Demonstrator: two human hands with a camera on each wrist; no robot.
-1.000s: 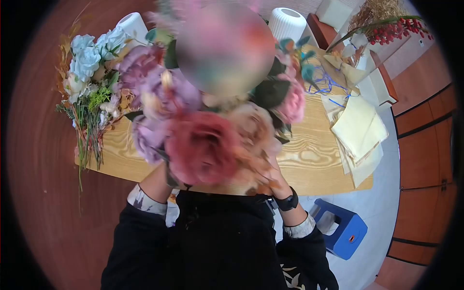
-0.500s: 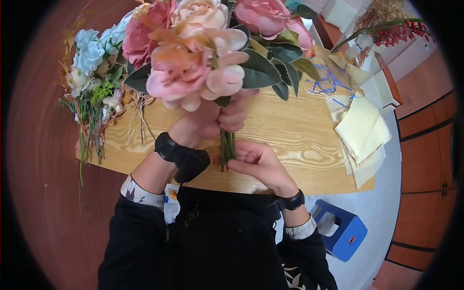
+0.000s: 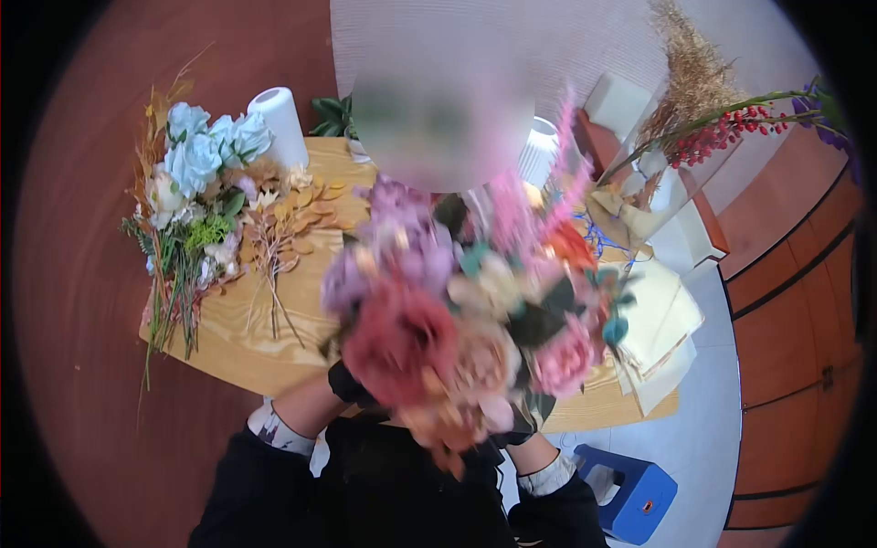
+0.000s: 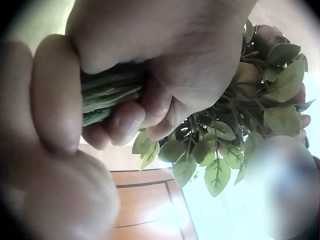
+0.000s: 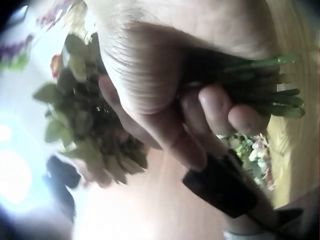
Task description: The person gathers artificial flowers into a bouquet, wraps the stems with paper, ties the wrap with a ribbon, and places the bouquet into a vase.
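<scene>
A bouquet of artificial flowers [image 3: 402, 342], with mauve, red, peach and pink blooms and dark leaves, is held up in front of the body and looks blurred in the head view. It hides most of both hands there. In the left wrist view my left hand [image 4: 165, 55] curls its fingers round the bundle of green stems [image 4: 107, 92], just below the leaves [image 4: 215, 175]. My right hand [image 5: 150, 55] grips the same bundle, and the cut stem ends [image 5: 287, 102] stick out beyond its fingers in the right wrist view.
On the wooden table [image 3: 233, 342], blue roses [image 3: 194, 155] and other loose stems lie at the left beside orange-leaved sprigs [image 3: 292, 224]. White ribbed vases [image 3: 279, 128] stand behind. Cream wrapping sheets [image 3: 662, 315] lie at the right. A blue stool [image 3: 630, 507] stands below the table.
Half a second ago the bouquet was raised, its bare stems showing between both hands. Now it is lower and tipped, blooms facing the head camera. The head view has also shifted.
</scene>
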